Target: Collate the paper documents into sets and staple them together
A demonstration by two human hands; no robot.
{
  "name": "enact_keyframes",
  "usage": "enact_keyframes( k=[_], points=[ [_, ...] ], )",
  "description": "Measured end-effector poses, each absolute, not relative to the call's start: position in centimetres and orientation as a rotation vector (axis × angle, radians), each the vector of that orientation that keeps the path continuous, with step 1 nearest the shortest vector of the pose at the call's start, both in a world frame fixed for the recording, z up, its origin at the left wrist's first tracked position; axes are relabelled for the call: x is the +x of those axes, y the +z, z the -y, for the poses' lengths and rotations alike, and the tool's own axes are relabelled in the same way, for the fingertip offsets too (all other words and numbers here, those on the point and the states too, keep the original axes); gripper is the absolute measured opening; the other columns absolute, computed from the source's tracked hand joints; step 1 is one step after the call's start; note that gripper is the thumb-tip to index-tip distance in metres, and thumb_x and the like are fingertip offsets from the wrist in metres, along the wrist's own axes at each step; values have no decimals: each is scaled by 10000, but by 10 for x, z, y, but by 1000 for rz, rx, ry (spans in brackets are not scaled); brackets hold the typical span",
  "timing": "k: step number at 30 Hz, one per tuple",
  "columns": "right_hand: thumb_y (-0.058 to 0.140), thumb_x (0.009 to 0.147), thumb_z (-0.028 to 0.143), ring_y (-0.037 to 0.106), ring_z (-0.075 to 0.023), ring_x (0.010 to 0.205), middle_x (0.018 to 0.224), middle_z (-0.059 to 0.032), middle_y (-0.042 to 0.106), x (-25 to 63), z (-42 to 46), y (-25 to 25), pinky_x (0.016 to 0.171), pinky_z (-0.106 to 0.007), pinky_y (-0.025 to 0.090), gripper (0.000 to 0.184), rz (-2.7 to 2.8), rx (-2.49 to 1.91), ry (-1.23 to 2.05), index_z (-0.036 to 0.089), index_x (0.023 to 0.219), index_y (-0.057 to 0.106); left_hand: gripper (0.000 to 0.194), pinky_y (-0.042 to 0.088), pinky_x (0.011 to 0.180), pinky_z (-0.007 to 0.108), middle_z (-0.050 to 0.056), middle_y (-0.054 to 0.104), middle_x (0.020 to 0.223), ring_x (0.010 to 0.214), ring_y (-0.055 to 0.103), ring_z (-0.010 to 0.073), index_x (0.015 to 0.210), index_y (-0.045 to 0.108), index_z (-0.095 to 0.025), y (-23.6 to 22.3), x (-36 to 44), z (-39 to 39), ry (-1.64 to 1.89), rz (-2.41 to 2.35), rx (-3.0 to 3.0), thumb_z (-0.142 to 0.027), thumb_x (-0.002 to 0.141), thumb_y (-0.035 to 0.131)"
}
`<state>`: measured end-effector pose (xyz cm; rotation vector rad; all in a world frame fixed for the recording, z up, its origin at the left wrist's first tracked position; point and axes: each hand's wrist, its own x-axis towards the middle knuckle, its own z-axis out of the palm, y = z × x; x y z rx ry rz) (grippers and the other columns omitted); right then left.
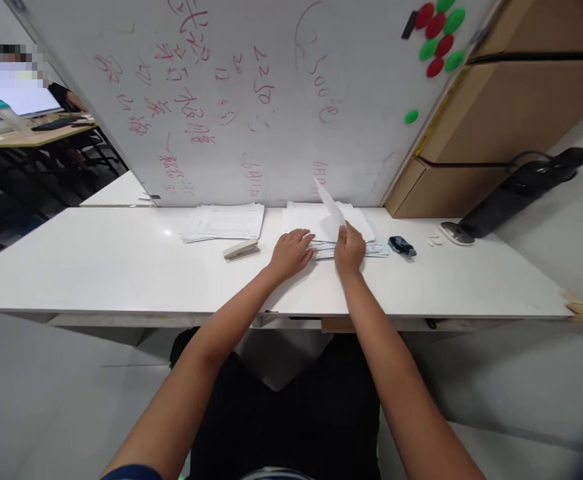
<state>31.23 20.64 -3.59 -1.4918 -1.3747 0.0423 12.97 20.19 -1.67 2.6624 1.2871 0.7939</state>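
Note:
My right hand (350, 251) pinches the edge of a white paper sheet (328, 203), which stands tilted up above the stack of papers (299, 217). At the left side of that stack rests my left hand (291, 253), its fingers stretched out over the near edge of the sheets. Under the top sheets, bluish printed papers (375, 249) stick out toward me. A beige stapler (241, 249) lies just left of my left hand. Behind the stapler is a second paper stack (229, 221), which neither hand touches.
A whiteboard (281, 143) with red writing and round magnets rises behind the white desk (121, 267). To the right are a small dark object (401, 246), a computer mouse (455, 233), a black bottle (519, 190) and cardboard boxes (506, 110). A person (66, 99) is at another desk far left.

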Motion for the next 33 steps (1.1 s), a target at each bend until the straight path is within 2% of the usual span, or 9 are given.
enact_keyframes(
  k=[3,5,7,10,15,23,27,30,33],
  points=[
    [242,979,451,545,-225,1208,1251,-125,632,316,-208,-39,1051,-380,379,532,1369,-1512,16,166,1265,589,789,231,1118,468,141,327,1539,1435,240,329,1494,241,-191,-25,153,-221,826,-1422,2518,-451,840,596],
    [228,983,455,564,-216,1192,1234,-104,647,318,-211,-42,1030,-381,410,532,1343,-1531,-16,185,1248,601,891,173,1141,490,132,411,1494,1412,299,316,1523,126,-205,-32,155,-226,778,-1455,2461,-459,825,618],
    [233,984,464,586,-220,1166,1211,-97,660,317,-214,-45,999,-387,444,533,1333,-1510,-44,184,1225,617,840,135,1150,495,97,571,1360,1321,439,278,1526,96,-225,-36,150,-225,742,-1479,2450,-412,864,578],
    [266,984,468,600,-225,1150,1200,-95,667,316,-217,-48,978,-393,467,512,1360,-1461,-66,188,1208,630,742,167,1135,475,57,692,1177,1173,560,247,1516,159,-229,-35,146,-216,730,-1558,2482,-340,892,544],
    [317,978,399,602,-232,1148,1198,-99,672,315,-217,-50,994,-411,462,444,1479,-1452,-36,187,1195,642,521,204,1110,449,50,745,1001,1027,630,220,1450,341,-201,-33,147,-213,750,-1565,2618,-269,945,449],
    [531,902,382,573,-247,1196,1257,-75,649,309,-210,-50,1031,-441,402,366,1923,-1404,-32,216,1214,626,345,274,1075,414,34,750,937,958,642,192,1293,532,-212,-36,136,-221,1140,-1551,2552,-240,965,431],
    [442,919,211,619,-229,1121,1186,-68,688,308,-210,-51,978,-423,438,328,1932,-1434,-65,213,1173,650,291,287,1074,397,34,745,903,926,646,185,1181,615,-233,-37,136,-222,1298,-1478,2577,-281,983,406],
    [388,917,170,655,-223,1049,1144,-58,707,310,-211,-50,928,-392,477,373,1797,-1493,-67,217,1168,659,294,293,1075,395,58,720,1063,1055,612,204,1190,610,-237,-34,138,-219,1350,-1457,2571,-302,975,420],
    [367,945,251,670,-229,1025,1131,-68,711,312,-211,-50,898,-367,503,377,1575,-1543,-86,211,1187,653,426,299,1085,391,106,570,1348,1271,473,245,1330,505,-191,-31,138,-216,1362,-1578,2481,-340,932,500]
  ],
)
